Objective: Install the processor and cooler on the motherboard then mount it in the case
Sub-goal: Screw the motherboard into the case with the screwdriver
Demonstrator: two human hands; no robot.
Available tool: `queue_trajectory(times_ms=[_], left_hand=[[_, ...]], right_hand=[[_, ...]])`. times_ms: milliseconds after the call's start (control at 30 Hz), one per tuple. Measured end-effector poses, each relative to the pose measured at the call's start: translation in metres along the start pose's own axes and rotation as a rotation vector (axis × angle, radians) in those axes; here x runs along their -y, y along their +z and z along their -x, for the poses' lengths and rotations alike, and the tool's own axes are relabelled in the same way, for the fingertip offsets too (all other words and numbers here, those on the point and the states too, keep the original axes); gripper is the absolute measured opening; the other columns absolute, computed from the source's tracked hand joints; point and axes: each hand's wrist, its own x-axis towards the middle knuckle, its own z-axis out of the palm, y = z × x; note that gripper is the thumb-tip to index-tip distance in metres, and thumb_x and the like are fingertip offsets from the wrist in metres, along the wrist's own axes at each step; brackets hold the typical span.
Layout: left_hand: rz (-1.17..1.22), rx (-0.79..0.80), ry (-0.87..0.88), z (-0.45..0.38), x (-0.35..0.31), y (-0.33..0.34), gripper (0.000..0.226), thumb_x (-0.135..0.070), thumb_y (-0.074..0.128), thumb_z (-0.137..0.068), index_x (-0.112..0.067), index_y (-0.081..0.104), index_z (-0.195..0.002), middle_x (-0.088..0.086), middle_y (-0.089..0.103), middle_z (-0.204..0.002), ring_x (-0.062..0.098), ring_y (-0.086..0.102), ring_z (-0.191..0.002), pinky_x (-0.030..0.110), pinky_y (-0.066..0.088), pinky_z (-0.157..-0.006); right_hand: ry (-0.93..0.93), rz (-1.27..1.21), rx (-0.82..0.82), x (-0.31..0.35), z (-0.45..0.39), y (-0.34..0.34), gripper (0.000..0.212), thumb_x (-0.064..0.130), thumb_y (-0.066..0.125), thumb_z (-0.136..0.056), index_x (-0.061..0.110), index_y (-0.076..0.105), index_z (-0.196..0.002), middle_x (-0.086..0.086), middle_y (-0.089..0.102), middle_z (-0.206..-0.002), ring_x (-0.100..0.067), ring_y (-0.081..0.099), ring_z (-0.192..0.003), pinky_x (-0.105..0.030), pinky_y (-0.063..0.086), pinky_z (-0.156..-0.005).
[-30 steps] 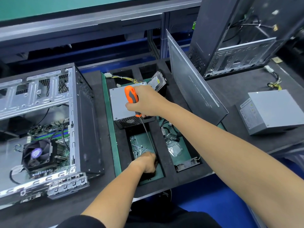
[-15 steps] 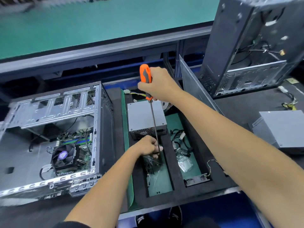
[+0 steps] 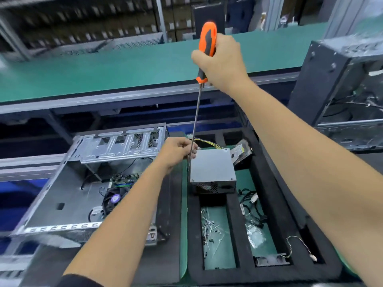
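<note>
Mounting step: right hand [image 3: 223, 63] wrapped round screwdriver [image 3: 207, 48], left hand [image 3: 176, 152] pinching its shaft tip, likely seating a screw. Motherboard [image 3: 122, 181] already in case [image 3: 68, 195]; next, driving it home.

no legible text, hard drive [image 3: 241, 151] label too blurred to read

Matt black foam tray [image 3: 244, 214]

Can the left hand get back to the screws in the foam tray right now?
Probably yes. The screws lie uncovered in an open compartment, nothing above them. But the left hand is pinching the screwdriver shaft and must release first.
</note>
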Motion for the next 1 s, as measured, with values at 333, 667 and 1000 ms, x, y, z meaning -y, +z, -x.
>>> queue_trajectory(times_ms=[333,667,1000], left_hand=[[-0.038,-0.104,0.013,0.023,0.05,-0.146,0.021,0.004,0.059,-0.089,-0.013,0.068,-0.085,-0.001,0.069,-0.078,0.007,0.064,-0.069,0.017,0.052,-0.064],[-0.468,-0.081,-0.056,0.06,0.119,-0.295,0.006,-0.004,0.068,-0.084,-0.009,0.072,-0.084,-0.001,0.067,-0.073,0.002,0.06,-0.061,0.009,0.045,-0.059],[-0.526,-0.027,-0.086,0.056,0.151,-0.306,0.008,-0.01,0.075,-0.08,-0.009,0.069,-0.075,0.002,0.067,-0.069,0.008,0.062,-0.058,0.017,0.05,-0.06]], right_hand=[[-0.074,-0.101,0.039,0.058,-0.002,0.114,0.032,0.013,0.06,-0.087,0.016,0.039,-0.063,0.002,0.048,-0.053,-0.005,0.054,-0.039,-0.017,0.042,-0.043],[-0.02,-0.098,0.045,0.101,0.009,0.26,0.031,0.012,0.058,-0.084,0.017,0.038,-0.061,0.007,0.046,-0.045,-0.017,0.061,-0.043,-0.022,0.044,-0.04],[0.056,0.024,0.046,0.106,0.022,0.31,0.026,0.015,0.056,-0.083,0.015,0.036,-0.067,-0.018,0.055,-0.064,-0.008,0.051,-0.035,-0.019,0.038,-0.035]])
